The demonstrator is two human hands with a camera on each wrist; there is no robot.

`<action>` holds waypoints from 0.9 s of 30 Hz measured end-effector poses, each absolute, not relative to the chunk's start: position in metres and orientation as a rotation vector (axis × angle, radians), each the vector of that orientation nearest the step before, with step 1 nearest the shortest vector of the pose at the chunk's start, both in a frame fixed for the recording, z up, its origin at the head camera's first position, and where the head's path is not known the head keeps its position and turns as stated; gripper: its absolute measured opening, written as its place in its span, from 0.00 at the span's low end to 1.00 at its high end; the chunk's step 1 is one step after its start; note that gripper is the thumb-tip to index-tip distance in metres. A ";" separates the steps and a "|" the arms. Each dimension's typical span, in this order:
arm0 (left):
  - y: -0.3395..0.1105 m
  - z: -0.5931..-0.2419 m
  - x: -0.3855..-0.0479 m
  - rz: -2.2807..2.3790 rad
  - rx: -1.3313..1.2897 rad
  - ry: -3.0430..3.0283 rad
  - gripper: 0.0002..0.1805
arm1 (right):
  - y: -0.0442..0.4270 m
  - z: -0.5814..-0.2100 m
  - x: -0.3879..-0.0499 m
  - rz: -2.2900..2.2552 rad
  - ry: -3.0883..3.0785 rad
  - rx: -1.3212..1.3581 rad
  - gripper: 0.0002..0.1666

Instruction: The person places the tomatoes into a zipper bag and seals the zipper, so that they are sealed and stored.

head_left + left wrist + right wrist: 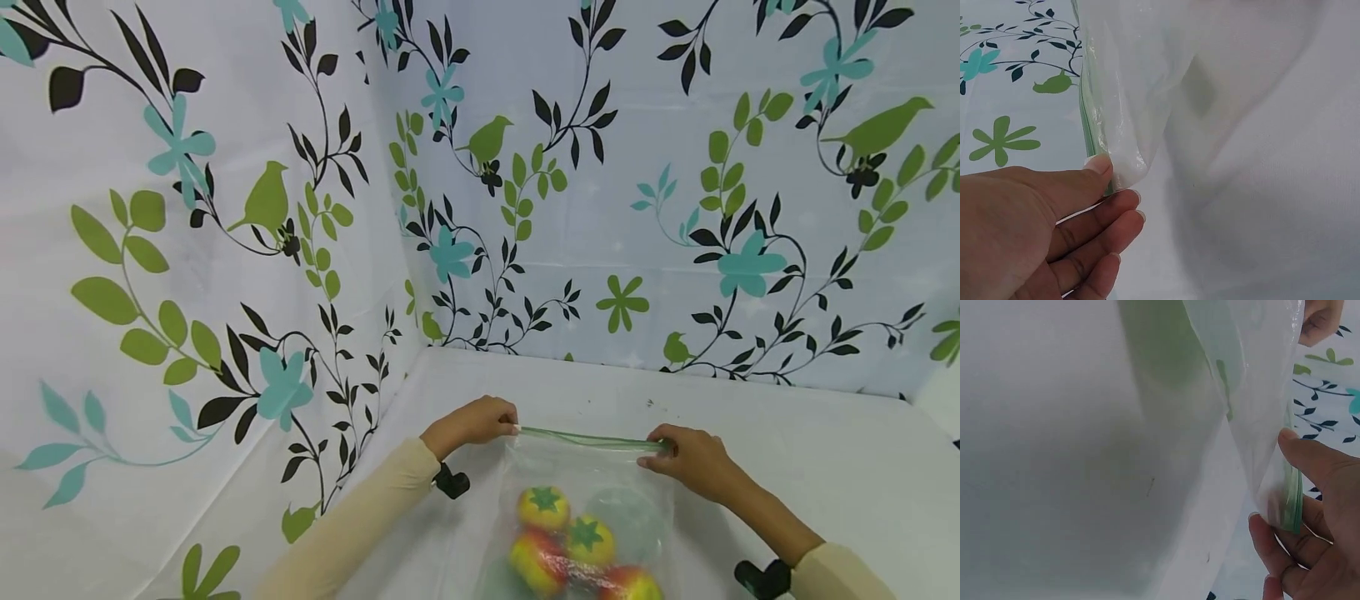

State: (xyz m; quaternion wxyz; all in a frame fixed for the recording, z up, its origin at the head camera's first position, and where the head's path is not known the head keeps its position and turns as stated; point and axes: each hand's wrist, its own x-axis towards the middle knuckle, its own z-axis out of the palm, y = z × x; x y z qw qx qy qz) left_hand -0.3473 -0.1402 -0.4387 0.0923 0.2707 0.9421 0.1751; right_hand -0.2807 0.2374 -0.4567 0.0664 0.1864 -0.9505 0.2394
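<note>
A clear zip-top bag (585, 471) with a green seal strip hangs between both hands, its top edge stretched nearly level. Inside it lie several red and yellow fruit-like pieces (590, 540) with green star-shaped tops; the lower ones run past the frame's bottom edge. My left hand (474, 419) pinches the bag's left top corner; in the left wrist view the thumb and fingertips meet on the green strip. At the opposite corner, my right hand (692, 460) holds the strip's end between thumb and fingers, as the right wrist view shows.
Beneath the bag spreads a white table surface (750, 417) with small dark specks near its back. Curtains (525, 208) printed with leaves, birds and flowers stand behind and at the left. Black wrist mounts (763, 577) sit on both forearms.
</note>
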 end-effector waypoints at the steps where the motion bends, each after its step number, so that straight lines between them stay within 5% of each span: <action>1: -0.140 -0.438 -0.347 0.504 0.803 2.802 0.05 | 0.234 -0.456 -0.282 0.678 -2.861 0.569 0.21; 27: -0.134 -0.429 -0.348 0.188 0.775 2.858 0.08 | 0.113 -0.438 -0.325 0.581 -2.935 0.883 0.10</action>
